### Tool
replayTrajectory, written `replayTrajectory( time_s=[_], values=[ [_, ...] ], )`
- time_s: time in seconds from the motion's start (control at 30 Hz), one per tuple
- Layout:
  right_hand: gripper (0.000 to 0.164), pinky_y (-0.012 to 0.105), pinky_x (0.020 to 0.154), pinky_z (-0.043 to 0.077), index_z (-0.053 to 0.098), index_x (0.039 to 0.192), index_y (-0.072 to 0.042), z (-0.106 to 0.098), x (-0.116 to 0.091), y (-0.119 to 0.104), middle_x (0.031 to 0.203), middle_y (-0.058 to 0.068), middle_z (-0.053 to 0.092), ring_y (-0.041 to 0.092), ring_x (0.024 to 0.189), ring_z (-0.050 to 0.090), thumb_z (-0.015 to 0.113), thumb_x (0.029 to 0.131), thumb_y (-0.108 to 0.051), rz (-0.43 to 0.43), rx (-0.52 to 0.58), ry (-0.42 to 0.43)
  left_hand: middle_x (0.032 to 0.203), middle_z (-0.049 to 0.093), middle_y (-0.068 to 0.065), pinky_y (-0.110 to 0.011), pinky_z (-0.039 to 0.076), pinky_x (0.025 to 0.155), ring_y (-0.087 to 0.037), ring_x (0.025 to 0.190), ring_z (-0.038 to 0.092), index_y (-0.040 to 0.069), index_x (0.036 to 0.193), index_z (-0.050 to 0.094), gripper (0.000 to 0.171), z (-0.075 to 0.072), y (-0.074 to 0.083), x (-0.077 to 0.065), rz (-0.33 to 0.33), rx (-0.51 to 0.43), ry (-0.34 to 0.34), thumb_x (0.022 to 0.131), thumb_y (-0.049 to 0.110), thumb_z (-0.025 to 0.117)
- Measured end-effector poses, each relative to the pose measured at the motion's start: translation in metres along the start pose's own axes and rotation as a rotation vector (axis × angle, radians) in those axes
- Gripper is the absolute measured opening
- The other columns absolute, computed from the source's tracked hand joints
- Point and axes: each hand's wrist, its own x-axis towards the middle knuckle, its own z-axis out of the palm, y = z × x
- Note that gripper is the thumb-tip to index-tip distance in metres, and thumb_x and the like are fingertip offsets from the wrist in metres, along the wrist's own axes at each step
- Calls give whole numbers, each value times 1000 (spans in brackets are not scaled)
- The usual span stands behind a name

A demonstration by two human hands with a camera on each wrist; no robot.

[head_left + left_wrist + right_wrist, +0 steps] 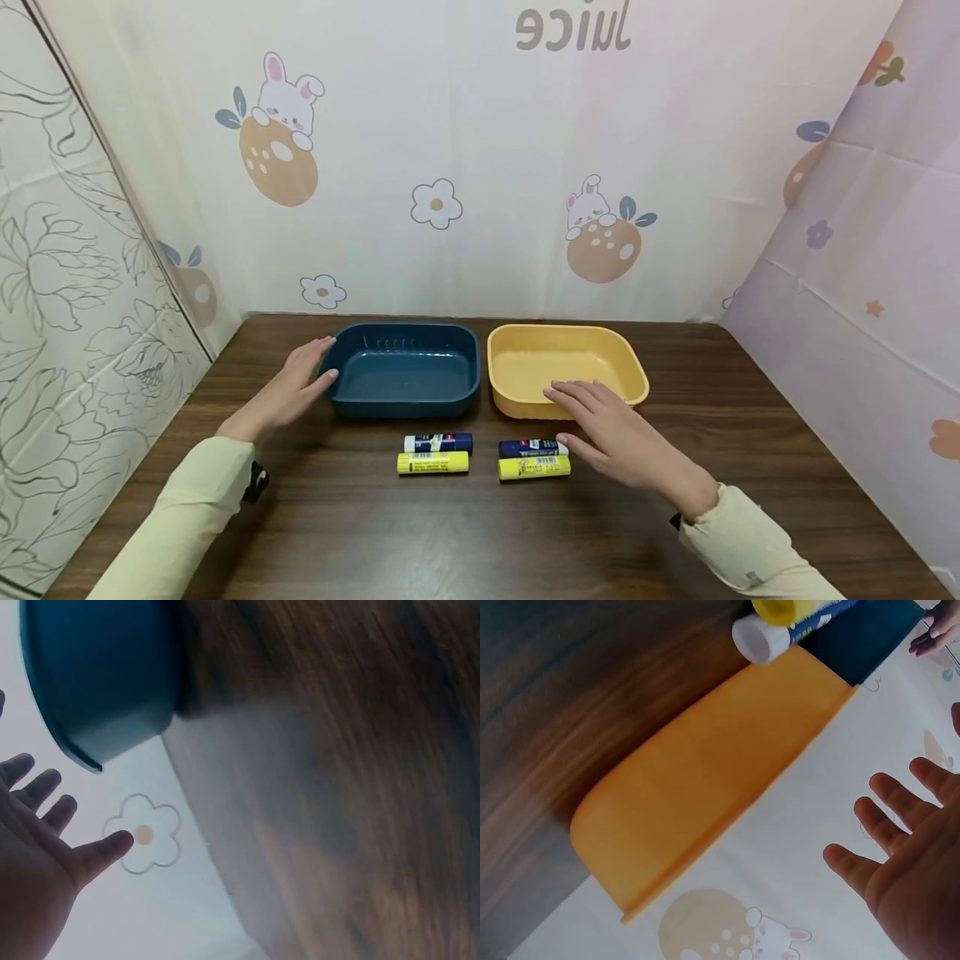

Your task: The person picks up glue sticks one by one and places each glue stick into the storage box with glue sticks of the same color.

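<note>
My left hand (288, 387) hovers with spread fingers at the left end of a dark blue plastic bin (405, 408); whether it touches the rim I cannot tell. Over the front right of a yellow bin (525, 407) hangs my right hand (618, 437), fingers extended and holding nothing. In front of the blue bin lie a navy glue stick (453, 442) with a white end and a yellow glue stick (432, 463). A second pair, a navy glue stick (517, 448) and a yellow glue stick (534, 467), lies before the yellow bin, close to my right thumb.
Both bins stand side by side at the back of a brown wood-grain table (450, 542). Behind it hangs a white curtain (495, 125) with rabbit and flower prints. A flower-patterned panel (67, 267) borders the left side, and more printed cloth (862, 275) the right.
</note>
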Motion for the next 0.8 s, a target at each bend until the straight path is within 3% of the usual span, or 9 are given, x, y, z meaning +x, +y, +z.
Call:
replayTrajectory(
  time_s=[0.4,0.57,0.8],
  values=[
    [55,42,101,37,50,136,-9,17,1,-6,130,3,52,20,119,47,68,87,-28,-25,-12,-32,150,19,-30,-65,20,104,-48,135,17,-5,148,21,55,5,-24,11,-102,-93,53,105,27,36],
    [54,41,97,41,52,134,-11,25,0,-9,127,1,52,17,115,49,70,86,-28,-40,-7,-55,147,22,-33,-63,23,104,-49,132,24,-8,146,21,55,11,-34,14,-110,-136,83,105,26,34],
    [48,38,88,45,56,129,-13,35,-3,-12,119,-3,54,12,106,49,71,86,-27,-48,24,-92,145,24,-33,-63,27,102,-48,130,29,-8,147,20,56,15,-35,15,-116,-189,83,105,28,33]
  ],
)
